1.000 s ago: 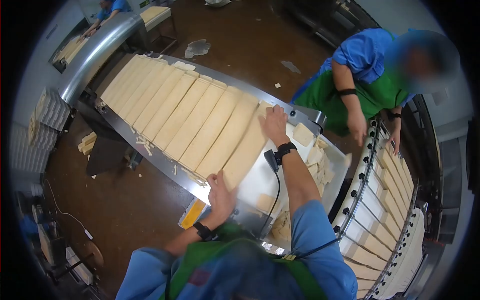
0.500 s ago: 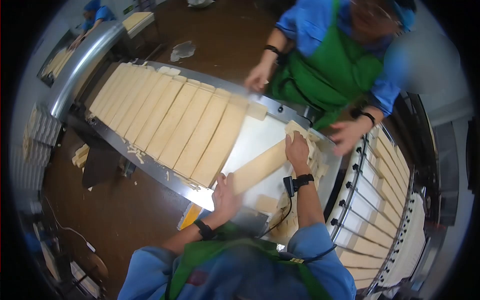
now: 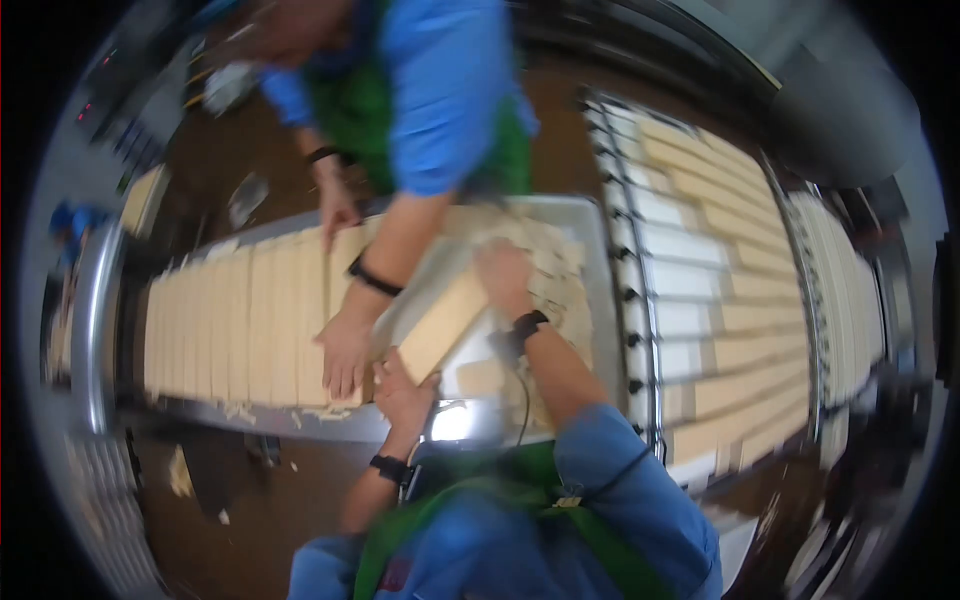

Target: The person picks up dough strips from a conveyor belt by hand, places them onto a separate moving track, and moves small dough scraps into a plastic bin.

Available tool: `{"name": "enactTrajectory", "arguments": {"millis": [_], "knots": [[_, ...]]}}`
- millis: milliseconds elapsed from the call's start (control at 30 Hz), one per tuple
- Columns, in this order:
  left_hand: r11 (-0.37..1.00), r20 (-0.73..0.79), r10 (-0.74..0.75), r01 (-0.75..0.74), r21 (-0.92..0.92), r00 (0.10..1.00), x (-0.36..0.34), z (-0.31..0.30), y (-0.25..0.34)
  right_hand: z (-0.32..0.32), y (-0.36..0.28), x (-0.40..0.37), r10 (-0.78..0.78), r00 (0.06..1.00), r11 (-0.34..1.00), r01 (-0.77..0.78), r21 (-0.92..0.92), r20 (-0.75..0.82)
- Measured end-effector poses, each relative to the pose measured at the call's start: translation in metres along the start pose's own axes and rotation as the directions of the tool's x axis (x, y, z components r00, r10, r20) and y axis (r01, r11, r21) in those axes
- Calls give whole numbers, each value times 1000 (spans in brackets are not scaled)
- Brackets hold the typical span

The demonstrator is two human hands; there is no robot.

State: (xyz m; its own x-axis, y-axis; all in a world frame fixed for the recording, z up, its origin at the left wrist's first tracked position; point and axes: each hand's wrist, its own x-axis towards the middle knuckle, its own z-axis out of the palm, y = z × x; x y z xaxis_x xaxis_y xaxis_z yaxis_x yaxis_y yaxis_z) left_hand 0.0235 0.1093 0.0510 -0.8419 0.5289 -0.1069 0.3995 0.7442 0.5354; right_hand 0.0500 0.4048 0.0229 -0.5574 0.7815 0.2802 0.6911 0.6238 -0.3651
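Note:
A long, flat, pale slab (image 3: 440, 325) that looks like dough or wafer lies diagonally across the white work surface between my hands. My left hand (image 3: 405, 395) grips its near end, thumb on one side. At the far end, my right hand (image 3: 505, 275) is closed over the edge, blurred by motion. Just left of my left hand, a row of similar slabs (image 3: 240, 320) lies side by side. A smaller pale piece (image 3: 480, 378) rests right of the held slab. Broken pale scraps (image 3: 555, 290) are heaped by my right hand.
Across the table, a co-worker leans in, one hand (image 3: 350, 350) pressing the row's last slab and another hand (image 3: 338, 210) at its far end. A rack (image 3: 640, 300) with more slabs stands to the right. A curved metal cover (image 3: 97, 330) is at the left.
My view has swung rightward. The co-worker has moved in over the row and put hands on its last slab. My hands still hold the slab, now angled more steeply.

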Motion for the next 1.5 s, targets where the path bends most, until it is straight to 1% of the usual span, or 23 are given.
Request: {"name": "enactTrajectory", "arguments": {"millis": [33,100,133,200,267,300,367,433,500,567,600,700,733,800,833,900,933,1000,1100,1233,1300,1433,1500], "knots": [[997,52,80,-80,9,995,-3,1,1,-25,1,-16,66,997,998,-65,18,-48],[981,-25,194,-193,33,981,-13,8,12,-73,20,-47,223,966,975,-224,5,-134],[962,38,271,-272,26,962,-21,11,28,-90,36,-64,255,945,967,-250,49,-204],[921,-3,386,-386,-53,922,-41,10,64,-134,81,-102,331,895,943,-324,76,-300],[875,46,482,-478,-70,875,-64,11,112,-185,118,-144,451,744,866,-498,40,-493],[820,75,571,-564,-95,817,-79,9,133,-213,138,-169,485,719,835,-549,21,-498],[692,126,722,-702,-170,681,-103,14,166,-258,171,-219,503,518,782,-614,109,-691],[627,196,779,-753,-201,596,-141,15,205,-307,197,-273,531,378,730,-659,182,-758],[565,258,821,-790,-236,510,-178,12,234,-337,231,-328,531,326,644,-755,122,-782],[516,438,828,-782,-351,350,-209,8,249,-359,249,-376,633,259,563,-801,205,-729],[509,440,831,-785,-353,340,-223,6,253,-362,260,-398,666,238,538,-809,235,-707],[426,568,814,-786,-447,118,-249,7,259,-356,289,-439,761,202,435,-864,253,-617],[418,565,817,-791,-448,111,-254,8,259,-356,296,-444,759,195,434,-863,259,-621],[503,685,729,-681,-533,2,-262,5,261,-355,301,-448,733,320,533,-818,216,-600],[499,685,728,-686,-530,0,-264,7,261,-358,306,-450,735,315,532,-817,223,-601],[510,655,743,-518,-687,-139,-266,13,260,-367,318,-448,763,458,543,-837,68,-457],[508,656,741,-522,-685,-140,-268,18,259,-368,319,-448,764,455,542,-837,72,-458],[559,736,650,-535,-633,-191,-271,26,261,-368,329,-445,723,596,538,-803,-257,-350],[598,750,638,-503,-624,-174,-271,30,262,-368,339,-442,810,540,459,-826,-326,-229],[639,779,605,-483,-598,-164,-270,34,265,-373,341,-447,817,525,420,-826,-377,-238],[649,770,619,-449,-614,-158,-272,31,267,-372,339,-451,820,497,428,-861,-274,-282],[619,744,649,-458,-638,-159,-273,37,268,-381,334,-451,838,493,419,-857,-300,-235],[577,708,687,-468,-669,-165,-275,45,274,-380,336,-456,685,596,536,-802,-264,-420]]}}
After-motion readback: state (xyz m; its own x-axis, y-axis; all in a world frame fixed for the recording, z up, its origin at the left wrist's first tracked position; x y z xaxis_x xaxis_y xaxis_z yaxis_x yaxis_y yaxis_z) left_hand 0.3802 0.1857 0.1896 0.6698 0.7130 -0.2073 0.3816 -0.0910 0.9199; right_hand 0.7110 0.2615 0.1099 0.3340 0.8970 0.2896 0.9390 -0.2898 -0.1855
